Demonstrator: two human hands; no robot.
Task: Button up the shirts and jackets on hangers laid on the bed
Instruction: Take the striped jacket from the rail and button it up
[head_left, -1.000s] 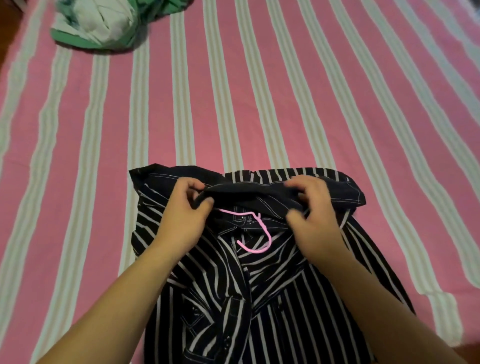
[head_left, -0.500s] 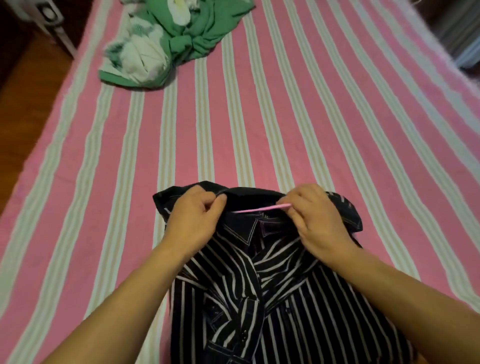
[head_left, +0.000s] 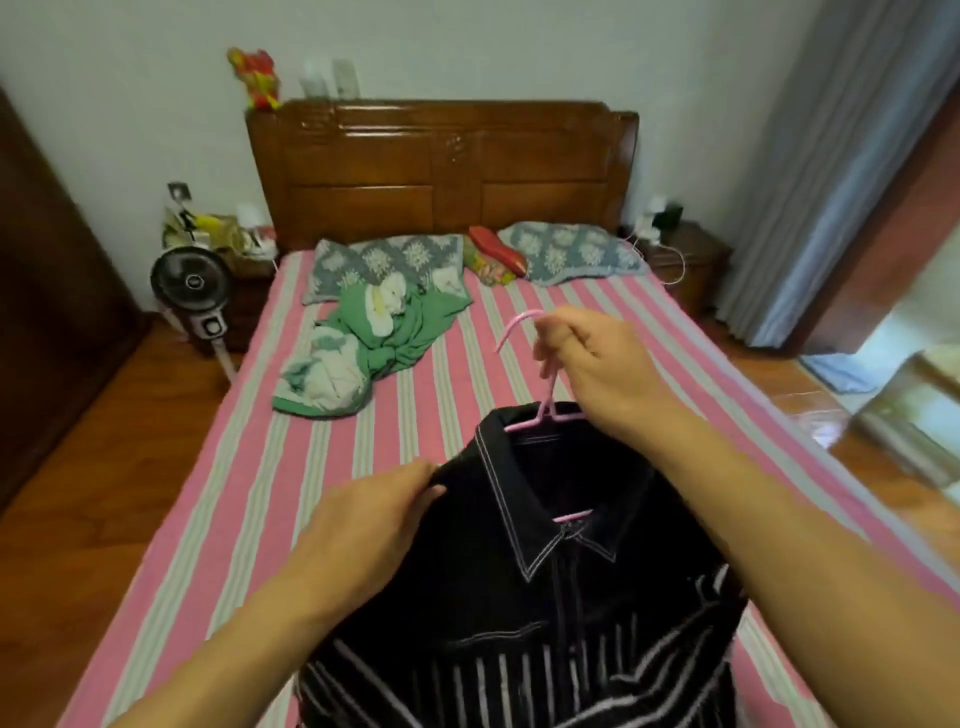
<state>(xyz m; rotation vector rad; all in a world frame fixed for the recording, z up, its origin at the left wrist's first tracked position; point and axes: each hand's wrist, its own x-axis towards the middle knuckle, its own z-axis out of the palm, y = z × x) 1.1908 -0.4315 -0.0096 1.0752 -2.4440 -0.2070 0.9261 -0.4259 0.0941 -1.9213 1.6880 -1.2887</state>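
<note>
Pink hanger (head_left: 540, 415) being pinched at its hook by right hand (head_left: 597, 364), lifting black striped shirt (head_left: 519, 597) at lower centre; left hand (head_left: 374, 525) gripping shirt's shoulder, probably steadying it over striped bed (head_left: 249, 467).

A black white-striped shirt (head_left: 545, 597) hangs buttoned at the collar on a pink hanger (head_left: 540, 410) above the bed.

From my feed it's a small bedroom with pale walls (head_left: 675, 62) and a glossy wooden floor (head_left: 93, 467). There's a carved wooden headboard (head_left: 441, 166) against the far wall, nightstands on both sides, a standing fan (head_left: 191, 283) on the left, grey curtains (head_left: 841, 156) on the right, plus a dark wardrobe (head_left: 36, 312) at the left edge.
</note>
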